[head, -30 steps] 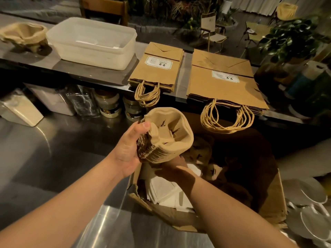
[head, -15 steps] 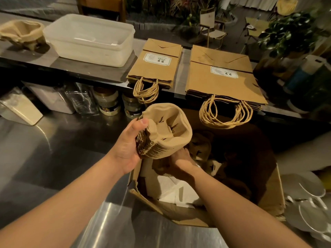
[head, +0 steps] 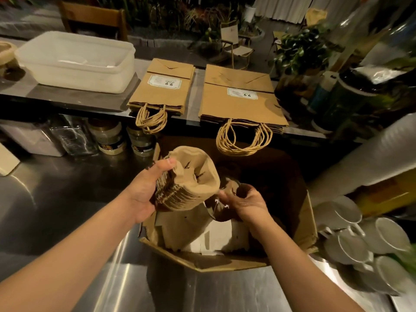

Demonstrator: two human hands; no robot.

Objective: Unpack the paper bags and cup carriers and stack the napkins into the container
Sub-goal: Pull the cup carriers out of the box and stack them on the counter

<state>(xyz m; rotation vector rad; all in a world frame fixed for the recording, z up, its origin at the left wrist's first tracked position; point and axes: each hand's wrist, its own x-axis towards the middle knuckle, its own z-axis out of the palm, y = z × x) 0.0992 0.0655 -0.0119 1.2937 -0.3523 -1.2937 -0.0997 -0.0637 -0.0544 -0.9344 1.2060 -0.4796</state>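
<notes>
Bare steel counter (head: 56, 199) lies open at near left beside the cardboard box (head: 304, 224), while mugs (head: 369, 239) crowd its right side, jars (head: 108, 138) line the far edge under the shelf, and a plastic container (head: 74, 61) and two paper-bag stacks (head: 238, 100) fill the shelf above.

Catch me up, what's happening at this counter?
A person is unpacking a cardboard box on a steel counter. The left hand grips a stack of cup carriers held above the box. The right hand is down at more carriers in the box, above white napkins. Two piles of paper bags already lie flat on the shelf beside a plastic container.
</notes>
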